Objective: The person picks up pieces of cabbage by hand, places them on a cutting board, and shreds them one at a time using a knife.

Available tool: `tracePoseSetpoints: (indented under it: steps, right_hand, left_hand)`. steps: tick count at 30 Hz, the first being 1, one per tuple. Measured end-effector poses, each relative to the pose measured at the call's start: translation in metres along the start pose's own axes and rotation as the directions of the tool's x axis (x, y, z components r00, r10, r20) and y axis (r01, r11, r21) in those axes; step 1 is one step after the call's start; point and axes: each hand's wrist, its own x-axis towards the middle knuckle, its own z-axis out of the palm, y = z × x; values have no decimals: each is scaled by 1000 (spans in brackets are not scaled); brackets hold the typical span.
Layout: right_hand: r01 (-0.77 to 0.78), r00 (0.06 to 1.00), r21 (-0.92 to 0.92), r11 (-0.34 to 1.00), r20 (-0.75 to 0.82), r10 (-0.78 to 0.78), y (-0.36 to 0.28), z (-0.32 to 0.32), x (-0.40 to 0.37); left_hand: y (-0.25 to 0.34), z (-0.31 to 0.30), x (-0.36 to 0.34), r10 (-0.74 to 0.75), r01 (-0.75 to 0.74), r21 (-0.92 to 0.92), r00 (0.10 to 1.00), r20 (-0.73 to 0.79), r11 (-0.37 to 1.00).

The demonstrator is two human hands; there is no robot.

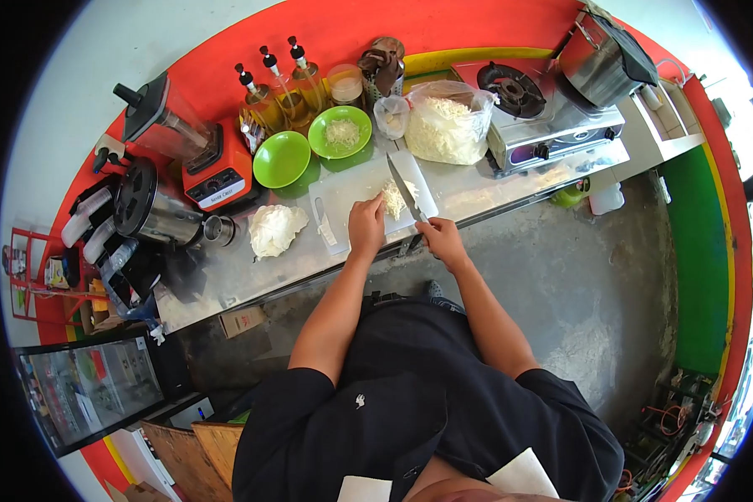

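My right hand [443, 239] grips a kitchen knife [404, 186] by its handle, the blade pointing away from me over a white cutting board [336, 186]. Beneath and beside the blade lies a small heap of finely shredded cabbage [398, 201]. At the left side of that heap my left hand [366, 226] has its fingers drawn together, fingertips pressed on the cabbage. A pale piece of cabbage [326, 229] rests near the board's handle slot. To the left, a larger chunk of cabbage [276, 230] sits on the steel counter [234, 280].
Behind the board stand an empty green bowl [281, 160], a green bowl with shreds [340, 132] and a plastic bag of shredded cabbage [448, 125]. A red blender [217, 171] is at left, oil bottles [295, 105] at the back, a gas stove [552, 134] at right.
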Motion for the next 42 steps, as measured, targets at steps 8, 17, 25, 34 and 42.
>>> tracePoseSetpoints:
  steps: [8, 17, 25, 34, 42]
  right_hand:
    - [-150, 983, 505, 850, 172, 71, 5, 13, 8]
    - [-274, 955, 512, 814, 246, 167, -4, -6, 8]
    - [-245, 935, 183, 952, 303, 182, -39, -44, -33]
    - [-112, 946, -28, 993, 302, 115, -27, -60, -53]
    - [-74, 964, -196, 978, 238, 121, -8, -38, -43]
  left_hand:
    - [34, -15, -2, 104, -108, -11, 977, -184, 994]
    - [24, -5, -23, 248, -279, 162, 950, 191, 946]
    - [11, -4, 3, 200, -235, 221, 965, 168, 947]
    - [-9, 2, 18, 93, -108, 304, 994, 62, 947]
    - [4, -17, -5, -12, 9, 162, 1000, 18, 987]
